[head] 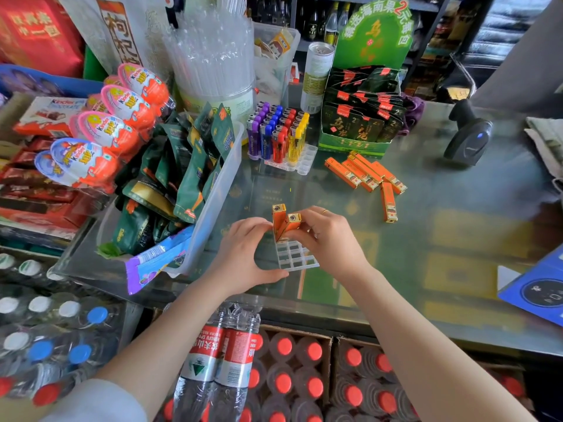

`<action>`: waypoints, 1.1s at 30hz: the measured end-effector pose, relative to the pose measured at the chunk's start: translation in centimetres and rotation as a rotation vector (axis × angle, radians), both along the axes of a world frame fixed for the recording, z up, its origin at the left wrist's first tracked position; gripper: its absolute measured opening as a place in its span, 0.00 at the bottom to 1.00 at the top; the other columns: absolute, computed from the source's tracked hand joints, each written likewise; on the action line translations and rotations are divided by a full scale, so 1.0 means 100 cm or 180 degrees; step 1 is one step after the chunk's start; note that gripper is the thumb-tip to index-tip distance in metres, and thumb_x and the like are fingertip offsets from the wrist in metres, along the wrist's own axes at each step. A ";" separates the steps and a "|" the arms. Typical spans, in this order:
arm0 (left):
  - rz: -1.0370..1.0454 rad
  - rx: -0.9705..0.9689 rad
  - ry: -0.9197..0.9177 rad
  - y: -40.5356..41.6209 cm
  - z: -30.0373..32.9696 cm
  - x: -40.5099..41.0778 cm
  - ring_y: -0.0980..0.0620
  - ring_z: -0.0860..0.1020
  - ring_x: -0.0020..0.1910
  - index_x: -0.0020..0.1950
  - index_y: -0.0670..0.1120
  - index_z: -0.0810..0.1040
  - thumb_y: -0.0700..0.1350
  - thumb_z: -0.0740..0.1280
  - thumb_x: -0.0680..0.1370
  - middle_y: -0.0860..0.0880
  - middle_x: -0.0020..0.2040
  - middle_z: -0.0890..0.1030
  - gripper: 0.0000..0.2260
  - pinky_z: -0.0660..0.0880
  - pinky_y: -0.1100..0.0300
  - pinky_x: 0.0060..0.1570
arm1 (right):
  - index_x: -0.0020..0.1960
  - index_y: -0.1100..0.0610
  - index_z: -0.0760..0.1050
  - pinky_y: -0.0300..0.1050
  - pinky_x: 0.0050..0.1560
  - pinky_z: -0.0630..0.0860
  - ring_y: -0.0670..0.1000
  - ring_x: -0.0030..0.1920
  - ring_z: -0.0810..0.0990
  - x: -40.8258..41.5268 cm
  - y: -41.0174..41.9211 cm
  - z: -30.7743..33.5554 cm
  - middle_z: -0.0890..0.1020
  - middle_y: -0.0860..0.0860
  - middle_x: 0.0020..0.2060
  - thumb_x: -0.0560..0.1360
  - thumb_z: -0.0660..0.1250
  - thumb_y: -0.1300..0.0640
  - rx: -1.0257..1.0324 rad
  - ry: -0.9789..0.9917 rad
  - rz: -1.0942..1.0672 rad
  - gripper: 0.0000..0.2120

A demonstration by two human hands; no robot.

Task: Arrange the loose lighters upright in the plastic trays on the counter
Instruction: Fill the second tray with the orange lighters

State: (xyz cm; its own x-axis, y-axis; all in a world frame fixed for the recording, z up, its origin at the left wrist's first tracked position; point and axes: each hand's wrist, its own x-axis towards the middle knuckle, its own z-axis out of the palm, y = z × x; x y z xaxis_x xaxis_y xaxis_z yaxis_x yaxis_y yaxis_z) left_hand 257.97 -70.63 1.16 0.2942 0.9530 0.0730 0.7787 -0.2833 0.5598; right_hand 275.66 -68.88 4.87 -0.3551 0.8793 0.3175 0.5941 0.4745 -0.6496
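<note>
A small clear plastic tray (297, 257) with a grid of slots lies on the glass counter near its front edge. My left hand (243, 254) holds the tray's left side, its thumb along the front. An orange lighter (278, 220) stands upright at the tray's far edge. My right hand (326, 239) pinches a second orange lighter (292, 224), tilted against the first. Several more orange lighters (365, 173) lie loose on the counter further back to the right. A second tray (300, 164) behind holds purple, blue, red and yellow lighters upright.
A clear bin (219, 190) of green snack packets stands left of the tray. A green display box (353, 144) and a can (316, 77) stand behind. A barcode scanner (469, 138) sits at the right, a blue card (536, 287) at the front right edge.
</note>
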 end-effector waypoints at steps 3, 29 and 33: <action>-0.0002 -0.0011 0.0027 0.001 0.000 -0.001 0.50 0.65 0.64 0.63 0.48 0.71 0.67 0.63 0.60 0.51 0.63 0.71 0.37 0.63 0.53 0.64 | 0.39 0.62 0.74 0.39 0.31 0.68 0.46 0.29 0.68 -0.001 0.004 0.004 0.70 0.46 0.32 0.72 0.69 0.55 0.0095 -0.0353 0.0050 0.10; -0.0143 0.0054 -0.0038 0.012 0.002 -0.001 0.59 0.63 0.62 0.63 0.49 0.70 0.67 0.65 0.60 0.55 0.61 0.69 0.36 0.60 0.57 0.63 | 0.66 0.58 0.66 0.54 0.51 0.72 0.60 0.63 0.66 0.046 0.097 -0.002 0.71 0.57 0.64 0.76 0.54 0.66 -0.0574 -0.1574 -0.1530 0.18; -0.0152 0.0096 0.0042 0.012 0.000 0.000 0.57 0.63 0.62 0.63 0.49 0.70 0.67 0.65 0.60 0.53 0.62 0.70 0.37 0.61 0.56 0.61 | 0.59 0.63 0.70 0.54 0.49 0.73 0.62 0.58 0.70 0.041 0.111 -0.010 0.72 0.61 0.58 0.78 0.58 0.60 -0.0504 -0.1543 -0.1454 0.12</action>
State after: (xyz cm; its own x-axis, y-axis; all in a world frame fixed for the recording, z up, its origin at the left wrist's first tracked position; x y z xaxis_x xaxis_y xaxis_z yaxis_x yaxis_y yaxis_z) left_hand 257.95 -69.40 1.12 0.3404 0.9352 0.0973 0.7712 -0.3369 0.5401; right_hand 279.73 -57.76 3.84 -0.0069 0.9974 0.0714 0.9533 0.0281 -0.3007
